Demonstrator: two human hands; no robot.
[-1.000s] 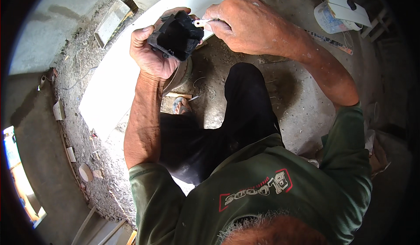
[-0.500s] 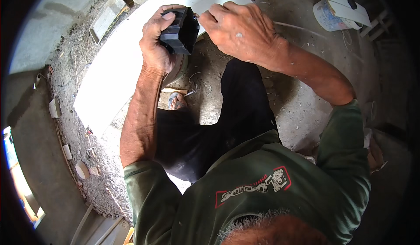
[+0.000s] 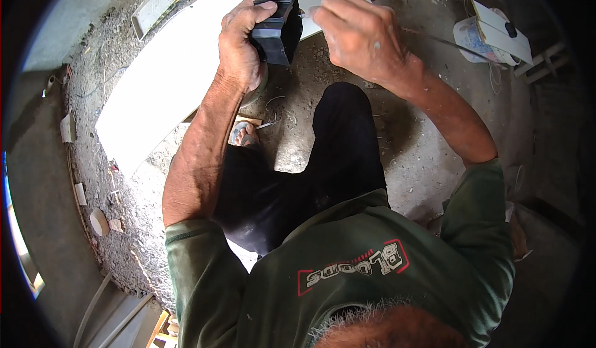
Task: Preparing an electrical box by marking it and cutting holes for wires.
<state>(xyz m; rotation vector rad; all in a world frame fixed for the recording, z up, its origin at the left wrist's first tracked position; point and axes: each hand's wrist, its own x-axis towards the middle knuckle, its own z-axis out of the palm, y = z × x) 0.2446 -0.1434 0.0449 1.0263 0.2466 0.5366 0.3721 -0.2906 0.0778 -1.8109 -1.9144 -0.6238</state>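
Note:
My left hand (image 3: 238, 45) is wrapped round a black hollow plastic box (image 3: 273, 32), its thumb on the upper face. The box's open side is turned to the right. Close beside that side, the fingers of my right hand (image 3: 365, 37) are pinched together. A tiny shiny bit shows between the pinch and the box rim, too small to name. Beneath and beyond the hands lies a large white board (image 3: 164, 75), with a smaller white piece overlapping it at the far end.
At the far right stands a bucket (image 3: 467, 36) with white strips (image 3: 506, 32) across it. A metal tray (image 3: 160, 6) lies at the far left by the wall. My sandalled foot (image 3: 244, 135) is on the dusty floor, and a round pale piece (image 3: 99, 222) lies at the left.
Both hands and the black box have moved to the right and slightly farther away. The pinched right fingers now sit a little farther off the box rim.

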